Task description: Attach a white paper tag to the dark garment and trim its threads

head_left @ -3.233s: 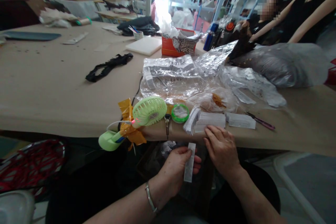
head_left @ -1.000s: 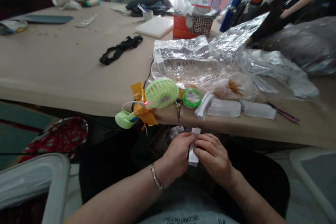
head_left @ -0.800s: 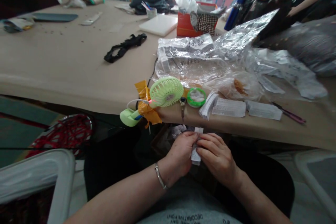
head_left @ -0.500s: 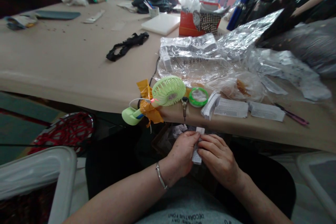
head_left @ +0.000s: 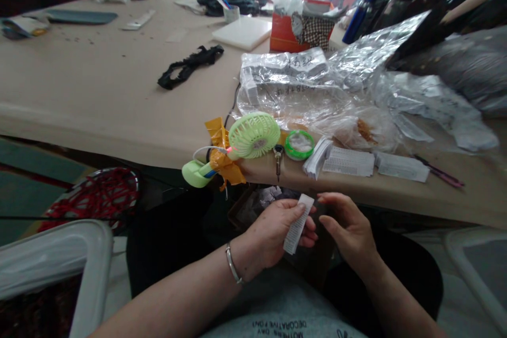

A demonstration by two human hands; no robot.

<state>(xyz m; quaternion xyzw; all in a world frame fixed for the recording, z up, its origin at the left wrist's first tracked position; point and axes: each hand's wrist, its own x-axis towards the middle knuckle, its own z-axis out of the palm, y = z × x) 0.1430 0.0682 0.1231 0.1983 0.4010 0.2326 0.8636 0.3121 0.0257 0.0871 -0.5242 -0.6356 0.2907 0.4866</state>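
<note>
My left hand (head_left: 275, 229) is closed on a narrow white printed label strip (head_left: 298, 223), held tilted over my lap just below the table edge. My right hand (head_left: 348, 227) hovers a little to the right of the strip with its fingers loosely curled and apart, holding nothing. On the table edge right above lie stacks of white printed labels (head_left: 348, 161), with a further stack (head_left: 402, 167) to their right. A silver bangle (head_left: 231, 264) circles my left wrist.
A green handheld fan (head_left: 253, 134) is taped to the table edge, beside a green tape roll (head_left: 299, 144) and a hanging key (head_left: 278, 158). Clear plastic bags (head_left: 289, 90), a pink-handled tool (head_left: 439, 175), a black lace strip (head_left: 190, 65) and an orange tissue box (head_left: 287, 37) lie further back.
Both hands were pinching the label strip together; now my right hand has let go and moved right, and the strip tilts in my left hand alone.
</note>
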